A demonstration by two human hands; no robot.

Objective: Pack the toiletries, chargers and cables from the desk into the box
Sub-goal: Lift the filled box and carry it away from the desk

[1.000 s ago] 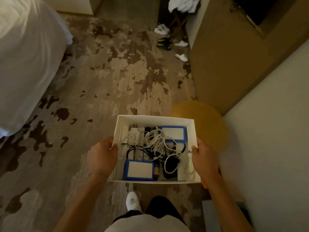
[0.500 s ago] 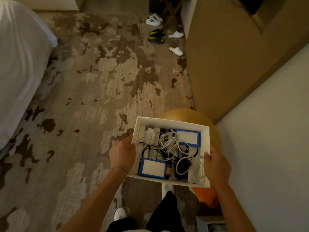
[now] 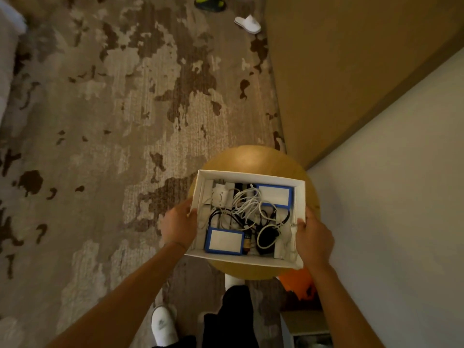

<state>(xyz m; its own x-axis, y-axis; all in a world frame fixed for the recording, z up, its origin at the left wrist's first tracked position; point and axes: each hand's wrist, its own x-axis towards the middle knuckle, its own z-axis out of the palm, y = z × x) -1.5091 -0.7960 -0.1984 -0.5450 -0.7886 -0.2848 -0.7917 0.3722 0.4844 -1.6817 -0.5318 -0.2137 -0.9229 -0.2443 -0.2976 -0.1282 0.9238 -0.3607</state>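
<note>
I carry a white cardboard box (image 3: 251, 175) in front of me, over a round yellow stool (image 3: 248, 156). My left hand (image 3: 178, 223) grips its left wall and my right hand (image 3: 313, 238) grips its right wall, thumbs over the rim. Inside lie tangled white cables (image 3: 247, 203), black cables (image 3: 221, 216), a white plug adapter (image 3: 219, 195), a black charger (image 3: 266, 238) and two blue-edged white packs (image 3: 224, 241) (image 3: 275, 194).
Patterned brown carpet (image 3: 113, 109) fills the left. A tan cabinet side (image 3: 351, 59) and a pale wall (image 3: 401, 197) stand at the right. A white slipper (image 3: 247, 22) lies far ahead. Something orange (image 3: 297, 285) sits below the box. My shoe (image 3: 163, 325) is underneath.
I have walked forward and right with the box. It now hangs over the yellow stool, which showed only partly behind it before. Both hands keep the same hold.
</note>
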